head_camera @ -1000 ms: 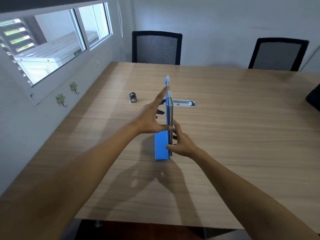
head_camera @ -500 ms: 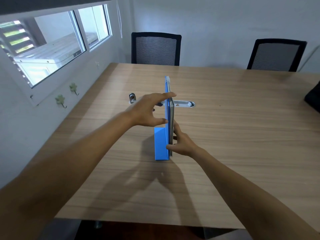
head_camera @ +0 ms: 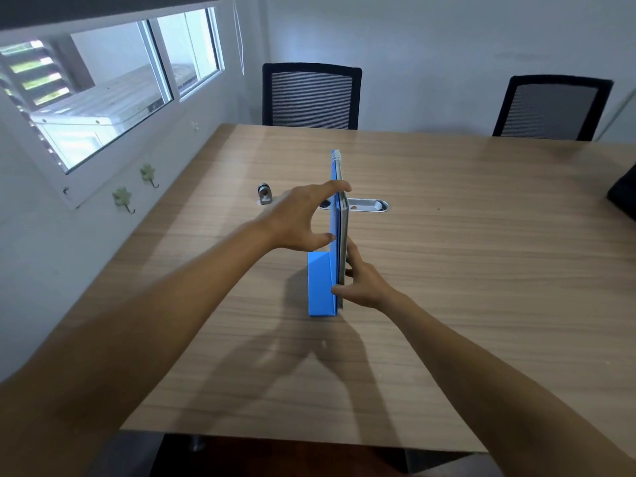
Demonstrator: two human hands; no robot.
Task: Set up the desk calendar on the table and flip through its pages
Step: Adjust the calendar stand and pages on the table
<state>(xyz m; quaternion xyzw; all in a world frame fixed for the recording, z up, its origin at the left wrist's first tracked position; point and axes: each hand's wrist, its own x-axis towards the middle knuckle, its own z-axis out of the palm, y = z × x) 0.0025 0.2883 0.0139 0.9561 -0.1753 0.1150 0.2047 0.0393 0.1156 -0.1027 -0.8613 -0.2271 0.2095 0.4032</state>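
From my feed the desk calendar (head_camera: 335,235) stands on edge mid-table (head_camera: 481,270), seen edge-on, spiral at the top, blue base flap (head_camera: 320,287) folded out to the left, so I'd judge the setup approx. done but not let go. No page looks turned; flipping is all left to do, I think. My left hand (head_camera: 303,218) is spread wide, index fingertip hooked over the top edge, thumb tip against the blue back: a loose brace, not a real grip. My right hand (head_camera: 364,284) pinches the near lower edge, thumb on the blue side, fingers flat on the page side. Count: 1 calendar, 2 hands, 1 table, 2 mesh chairs (head_camera: 311,94) at the far side, 1 small metal stub (head_camera: 264,194) and 1 cable slot (head_camera: 368,204) in the tabletop, 2 wall hooks (head_camera: 122,197) under the window (head_camera: 103,91).
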